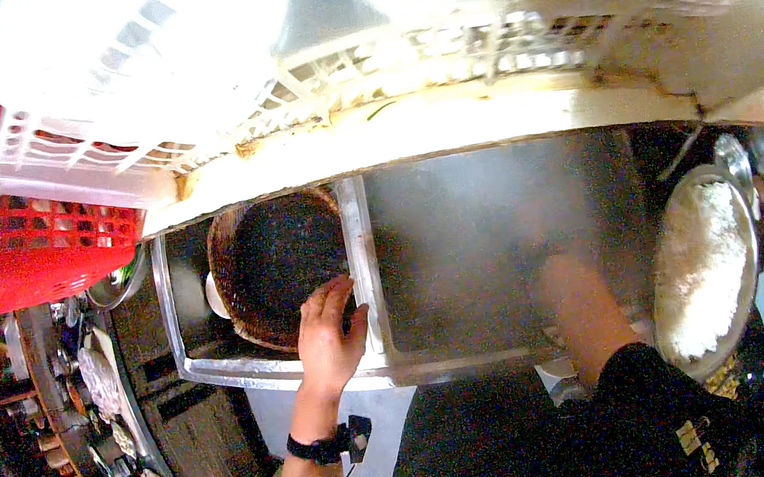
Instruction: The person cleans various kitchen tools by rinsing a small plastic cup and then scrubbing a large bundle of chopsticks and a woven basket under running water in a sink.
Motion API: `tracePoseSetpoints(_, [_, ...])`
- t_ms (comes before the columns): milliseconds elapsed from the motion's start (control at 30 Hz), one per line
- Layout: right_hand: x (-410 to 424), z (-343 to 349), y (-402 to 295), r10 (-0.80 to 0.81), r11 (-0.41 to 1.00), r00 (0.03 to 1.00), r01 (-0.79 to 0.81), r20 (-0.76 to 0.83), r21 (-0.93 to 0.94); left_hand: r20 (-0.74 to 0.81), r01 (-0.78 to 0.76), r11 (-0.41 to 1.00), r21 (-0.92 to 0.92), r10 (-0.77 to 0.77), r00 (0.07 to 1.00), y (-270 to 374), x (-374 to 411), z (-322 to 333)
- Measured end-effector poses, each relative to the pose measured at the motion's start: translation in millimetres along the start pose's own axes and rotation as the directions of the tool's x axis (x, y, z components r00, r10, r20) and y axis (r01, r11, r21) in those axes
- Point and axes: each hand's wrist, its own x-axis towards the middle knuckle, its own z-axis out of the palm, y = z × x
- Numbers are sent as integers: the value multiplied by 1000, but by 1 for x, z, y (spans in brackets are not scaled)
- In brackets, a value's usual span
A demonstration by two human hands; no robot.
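Observation:
My left hand (326,333) is over the front right of a round brown vessel (283,276) with a dark interior. Its fingertips lie by the metal divider (362,264) between two compartments, and whether they touch it cannot be made out. Nothing shows in that hand, and the thumb stands apart from the fingers. The vessel sits in the left compartment. My right forearm reaches over the right compartment (450,288), where haze blurs my right hand (561,255); what it holds, if anything, is hidden.
A large bowl (705,270) of white, rice-like food stands at the right. White plastic baskets (456,47) line a pale ledge (425,130) along the far side. At the left are a red basket (53,245) and a cluttered counter with bags (101,380).

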Motion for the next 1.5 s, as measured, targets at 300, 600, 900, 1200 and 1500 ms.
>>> tracePoseSetpoints(300, [-154,-52,-119,123,992,957,-112,264,-57,68,78,830,-552,-48,997,59,102,25])
tracePoseSetpoints(600, [-132,-129,-266,-304,-221,819,436,487,-872,238,-269,937,-224,321,917,183,189,25])
tracePoseSetpoints(900, [-112,-177,-304,-414,-313,737,436,534,-844,239,-227,782,-581,430,870,206,214,53])
tracePoseSetpoints(1200, [-69,-185,-317,-492,-371,509,612,706,-699,8,-527,749,-403,578,816,220,242,79])
tracePoseSetpoints(1500, [-64,-128,-332,-589,-197,564,594,579,-780,157,-563,821,-88,570,806,199,248,60])
